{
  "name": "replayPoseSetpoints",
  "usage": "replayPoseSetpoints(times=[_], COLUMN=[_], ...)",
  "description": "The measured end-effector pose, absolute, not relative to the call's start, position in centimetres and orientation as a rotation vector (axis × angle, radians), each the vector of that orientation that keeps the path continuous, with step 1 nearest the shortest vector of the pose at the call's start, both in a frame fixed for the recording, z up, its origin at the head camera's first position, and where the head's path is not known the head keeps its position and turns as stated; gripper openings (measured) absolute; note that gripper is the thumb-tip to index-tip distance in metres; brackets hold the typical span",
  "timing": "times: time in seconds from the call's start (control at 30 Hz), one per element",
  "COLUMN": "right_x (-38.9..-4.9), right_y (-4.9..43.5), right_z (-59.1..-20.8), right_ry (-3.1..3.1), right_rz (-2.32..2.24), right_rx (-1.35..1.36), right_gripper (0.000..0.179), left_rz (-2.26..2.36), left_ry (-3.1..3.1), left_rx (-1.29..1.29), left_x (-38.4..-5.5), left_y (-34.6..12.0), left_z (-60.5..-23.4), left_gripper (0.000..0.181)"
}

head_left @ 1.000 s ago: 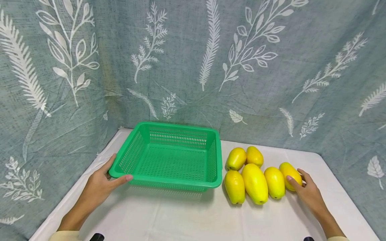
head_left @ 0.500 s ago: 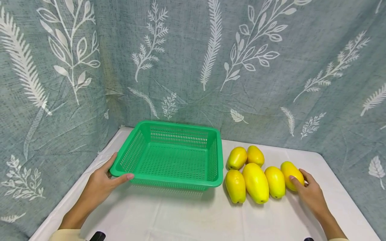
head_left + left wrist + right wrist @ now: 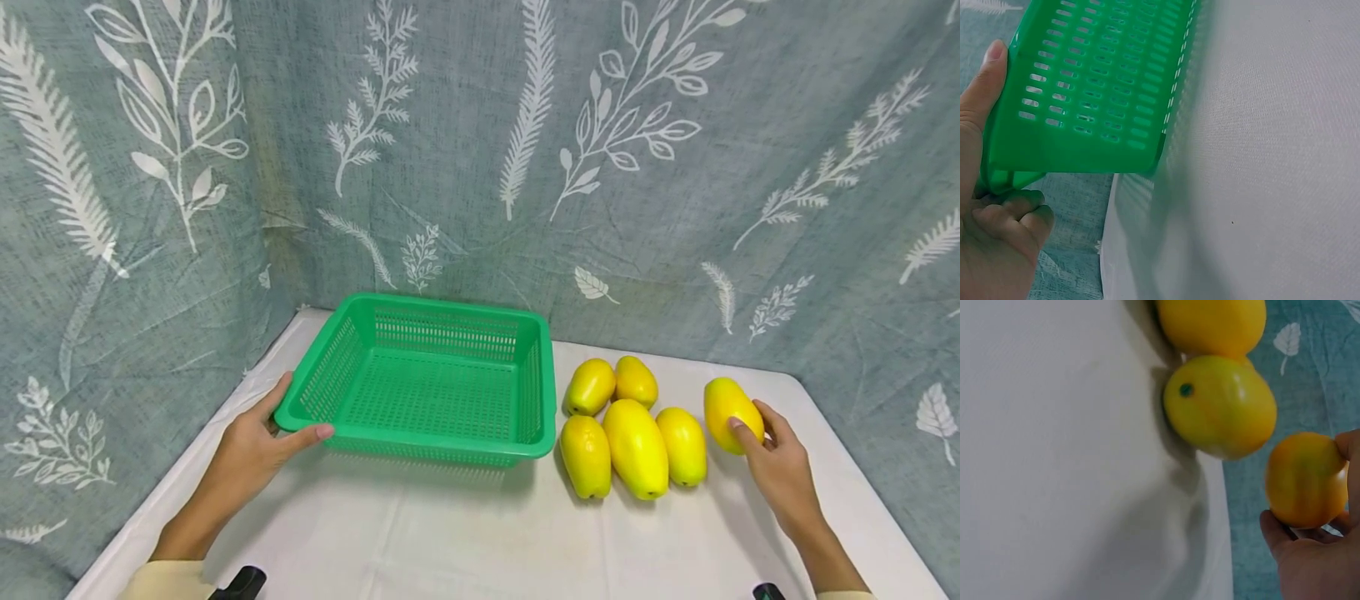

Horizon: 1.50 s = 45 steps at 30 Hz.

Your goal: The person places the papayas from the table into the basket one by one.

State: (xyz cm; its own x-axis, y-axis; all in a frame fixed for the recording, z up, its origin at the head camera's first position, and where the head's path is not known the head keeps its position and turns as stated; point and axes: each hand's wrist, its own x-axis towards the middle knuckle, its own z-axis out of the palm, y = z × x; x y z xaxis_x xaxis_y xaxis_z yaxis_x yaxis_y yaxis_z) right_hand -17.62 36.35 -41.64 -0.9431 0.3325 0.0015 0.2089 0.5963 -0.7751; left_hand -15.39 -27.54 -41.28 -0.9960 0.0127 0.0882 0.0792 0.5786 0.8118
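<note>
A green plastic basket [image 3: 431, 450] with slotted walls stands at the left of the table, nothing inside it. My left hand [image 3: 251, 450] grips its near left corner, thumb over the rim and fingers curled beneath, as the left wrist view also shows of the basket wall [image 3: 1085, 125]. At the right, my right hand [image 3: 780, 458] holds a yellow mango [image 3: 727, 412] between thumb and fingers, raised off the cloth. In the right wrist view the held mango [image 3: 1305, 481] hangs apart from its neighbour mango [image 3: 1222, 409].
Several more yellow mangoes [image 3: 636, 450] lie in a cluster right of the basket, one bigger and longer than the others. A white cloth [image 3: 480, 533] covers the table. Grey-green leaf-print curtains [image 3: 450, 167] close off the back and sides.
My right hand has lifted its mango off the table, up and slightly right, away from the cluster. My left hand keeps its grip on the basket, and the view has shifted slightly.
</note>
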Motion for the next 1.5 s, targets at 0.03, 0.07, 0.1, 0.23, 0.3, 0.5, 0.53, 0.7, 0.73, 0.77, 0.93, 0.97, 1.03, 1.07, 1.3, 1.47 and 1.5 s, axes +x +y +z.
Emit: replayPoseSetpoints(times=[0.03,0.07,0.1,0.23,0.3,0.5,0.53,0.7,0.73,0.77,0.93,0.97,1.03,1.07,1.3,1.47,1.5], right_x=[-17.6,-17.6,-17.5,-17.4,-17.4,-17.4,-17.4,-17.4,-17.4,-17.4,-17.5,-17.6,-17.6,-17.7,-17.7,-17.9,-17.9], right_y=[36.2,35.9,35.7,34.6,34.0,32.3,32.0,30.7,30.4,30.2,29.0,28.7,28.2,28.0,26.2,24.4,24.0], right_z=[-41.5,-41.3,-41.2,-40.6,-40.3,-39.4,-39.3,-38.7,-38.6,-38.5,-38.1,-38.0,-37.9,-37.8,-37.1,-36.5,-36.5], right_ry=[-2.675,-2.668,-2.66,-2.644,-2.637,-2.635,-2.633,-2.62,-2.616,-2.612,-2.605,-2.605,-2.605,-2.602,-2.587,-2.564,-2.557], right_rz=[1.267,1.274,1.279,1.286,1.29,1.32,1.33,1.355,1.36,1.363,1.381,1.388,1.402,1.412,1.459,1.532,1.552], right_rx=[-0.45,-0.443,-0.431,-0.386,-0.374,-0.311,-0.29,-0.199,-0.183,-0.166,-0.081,-0.066,-0.041,-0.03,0.019,0.072,0.09], right_gripper=[0.083,0.083,0.084,0.083,0.082,0.08,0.08,0.077,0.077,0.077,0.074,0.074,0.073,0.073,0.073,0.074,0.074], left_rz=[-1.413,-1.412,-1.409,-1.429,-1.439,-1.417,-1.414,-1.441,-1.445,-1.45,-1.461,-1.465,-1.469,-1.468,-1.495,-1.508,-1.503], left_ry=[-2.718,-2.718,-2.721,-2.735,-2.74,-2.731,-2.728,-2.72,-2.722,-2.724,-2.726,-2.723,-2.717,-2.715,-2.688,-2.675,-2.674], left_rx=[-0.086,-0.082,-0.077,-0.063,-0.06,-0.058,-0.059,-0.061,-0.061,-0.061,-0.069,-0.071,-0.076,-0.079,-0.098,-0.1,-0.099], left_x=[-15.4,-15.4,-15.4,-15.5,-15.5,-15.5,-15.5,-15.5,-15.5,-15.5,-15.7,-15.7,-15.8,-15.8,-15.9,-15.9,-15.9], left_y=[-27.6,-27.6,-27.7,-27.7,-27.8,-27.6,-27.6,-27.7,-27.7,-27.7,-27.8,-27.8,-27.9,-27.9,-27.8,-27.8,-27.8], left_z=[-41.3,-41.3,-41.3,-41.4,-41.4,-41.3,-41.3,-41.4,-41.4,-41.4,-41.5,-41.5,-41.5,-41.5,-41.6,-41.6,-41.6], left_gripper=[0.107,0.107,0.107,0.108,0.108,0.107,0.107,0.107,0.107,0.107,0.107,0.107,0.107,0.107,0.106,0.106,0.106])
